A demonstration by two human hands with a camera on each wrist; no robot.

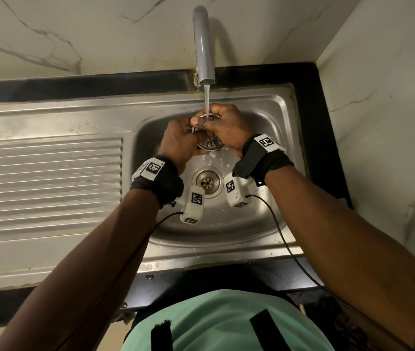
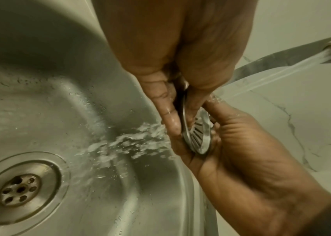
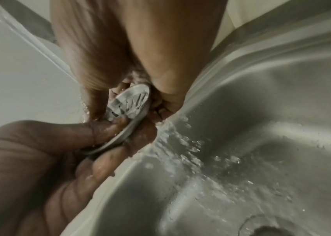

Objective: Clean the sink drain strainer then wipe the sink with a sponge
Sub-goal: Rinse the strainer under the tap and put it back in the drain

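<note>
Both hands meet under the running tap (image 1: 203,46), above the back of the steel sink (image 1: 272,224). The left hand (image 1: 180,143) and the right hand (image 1: 226,126) hold the round metal strainer (image 1: 210,144) between them, lifted clear of the basin and tilted on edge. Water (image 1: 206,100) falls from the spout onto the fingers and the strainer, then sprays off into the basin below.

In the left wrist view, the left fingers (image 2: 170,115) pinch the strainer's rim (image 2: 198,135), thumb on one face and the other fingers behind. In the right wrist view, the right fingers (image 3: 168,89) curl round the upper edge of the strainer (image 3: 129,102), whose slotted face shows wet and pale, while the left thumb (image 3: 108,129) presses on its lower rim.

The open drain hole (image 1: 206,183) sits in the middle of the basin, nearer the person than the hands, with no strainer in it. A ribbed draining board (image 1: 47,178) lies to the left of the basin. Droplets dot the basin floor around the drain.
</note>
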